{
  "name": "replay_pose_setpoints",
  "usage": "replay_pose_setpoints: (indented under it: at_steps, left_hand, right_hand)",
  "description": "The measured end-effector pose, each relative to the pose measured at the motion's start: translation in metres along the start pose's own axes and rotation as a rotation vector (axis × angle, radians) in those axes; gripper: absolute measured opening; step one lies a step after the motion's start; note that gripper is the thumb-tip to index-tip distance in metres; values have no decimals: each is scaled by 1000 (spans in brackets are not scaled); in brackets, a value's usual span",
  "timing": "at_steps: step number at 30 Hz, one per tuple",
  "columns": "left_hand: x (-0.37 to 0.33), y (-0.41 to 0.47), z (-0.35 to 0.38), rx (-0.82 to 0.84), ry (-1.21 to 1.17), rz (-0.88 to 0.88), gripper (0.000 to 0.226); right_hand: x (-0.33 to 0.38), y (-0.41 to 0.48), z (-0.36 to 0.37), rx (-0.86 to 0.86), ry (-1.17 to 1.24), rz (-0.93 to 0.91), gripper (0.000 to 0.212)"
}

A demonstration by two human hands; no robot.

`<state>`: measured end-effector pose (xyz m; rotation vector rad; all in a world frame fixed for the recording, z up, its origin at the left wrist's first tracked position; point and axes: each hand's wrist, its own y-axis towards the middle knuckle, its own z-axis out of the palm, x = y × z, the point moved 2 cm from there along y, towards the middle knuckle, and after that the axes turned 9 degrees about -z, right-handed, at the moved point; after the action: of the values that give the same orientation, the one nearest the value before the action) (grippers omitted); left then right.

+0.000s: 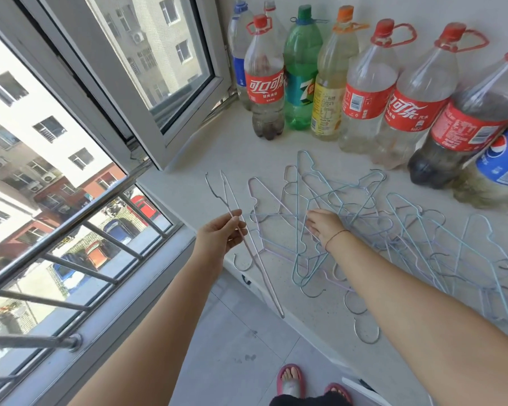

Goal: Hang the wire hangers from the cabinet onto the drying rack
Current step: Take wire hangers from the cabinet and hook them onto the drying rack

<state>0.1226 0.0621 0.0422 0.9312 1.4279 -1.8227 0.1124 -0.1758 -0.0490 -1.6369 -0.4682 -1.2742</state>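
Several thin wire hangers [349,200], pale blue, pink and grey, lie tangled on the white cabinet top [238,153]. My left hand [222,232] pinches one grey wire hanger [254,256] seen edge-on, lifted off the surface, its hook curling down beside my wrist. My right hand [324,225] lies palm down on the pile, its fingertips touching a pale blue hanger; whether they grip it is hidden. No drying rack is in view.
A row of large plastic bottles [364,92] stands along the wall behind the hangers. An open window sash [147,68] swings inward at the left, with metal bars [71,253] outside. Grey tiled floor [241,347] and my feet in pink sandals lie below.
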Motion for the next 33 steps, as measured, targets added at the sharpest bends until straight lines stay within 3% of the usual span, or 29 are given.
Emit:
replay_pose_setpoints:
  at_steps: [7,19,24,33]
  left_hand:
    - [1,0,4,9,57,-28,19]
    - [0,-36,10,-9,61,22,22]
    - [6,-83,6,-75,7,86,21]
    - [39,-217,-46,-317,-116,186,23]
  right_hand:
    - [2,-4,2,-42,183,83,22]
    - [40,-56,-11,-28,231,-197,14]
    - [64,-105,-16,130,210,-271,27]
    - [62,-225,13,508,16,-340,24]
